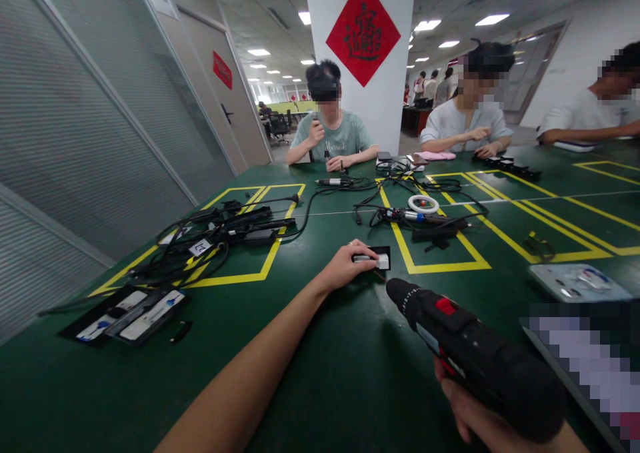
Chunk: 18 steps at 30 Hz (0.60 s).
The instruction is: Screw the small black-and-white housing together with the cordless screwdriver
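Note:
A black cordless drill (470,346) with a red switch on top fills the lower right, its handle wrapped by my right hand (465,403). From its chuck a thin bit points away, toward a small white piece (383,261) on a flat black piece (384,250). My left hand (347,264) lies over the white piece, fingers closed on it and pressing it to the green table (325,373). Whether the bit's tip touches the piece I cannot tell. My left fingers hide much of the white piece.
Black cables and devices (245,223) lie at left, near black-and-white packages (145,316). Ahead right are a pen-shaped tool (420,218) and a white ring (423,204). A light blue case (575,283) sits at right. Several people sit across the table.

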Each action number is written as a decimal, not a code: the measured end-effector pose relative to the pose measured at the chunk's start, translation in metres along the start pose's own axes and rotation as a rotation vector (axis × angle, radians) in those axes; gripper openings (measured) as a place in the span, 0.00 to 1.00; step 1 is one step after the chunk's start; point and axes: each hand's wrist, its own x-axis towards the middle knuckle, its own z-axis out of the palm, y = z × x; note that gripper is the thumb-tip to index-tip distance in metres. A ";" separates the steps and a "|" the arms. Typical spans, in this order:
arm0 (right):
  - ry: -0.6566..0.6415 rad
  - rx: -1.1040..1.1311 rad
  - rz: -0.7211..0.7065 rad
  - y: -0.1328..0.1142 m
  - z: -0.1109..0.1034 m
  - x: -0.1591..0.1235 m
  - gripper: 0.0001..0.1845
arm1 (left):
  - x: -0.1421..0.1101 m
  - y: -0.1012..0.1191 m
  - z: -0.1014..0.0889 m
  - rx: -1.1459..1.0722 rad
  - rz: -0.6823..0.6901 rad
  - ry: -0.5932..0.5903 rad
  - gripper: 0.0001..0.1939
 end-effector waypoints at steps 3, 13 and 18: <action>0.000 0.017 0.012 0.014 0.002 0.003 0.14 | 0.000 0.000 0.000 0.010 -0.006 0.001 0.12; 0.049 0.017 -0.056 0.026 -0.003 0.031 0.10 | -0.001 0.004 -0.002 0.022 -0.001 -0.010 0.13; -0.011 -0.018 -0.001 0.003 -0.004 0.002 0.10 | -0.001 0.005 -0.002 0.026 0.001 0.000 0.13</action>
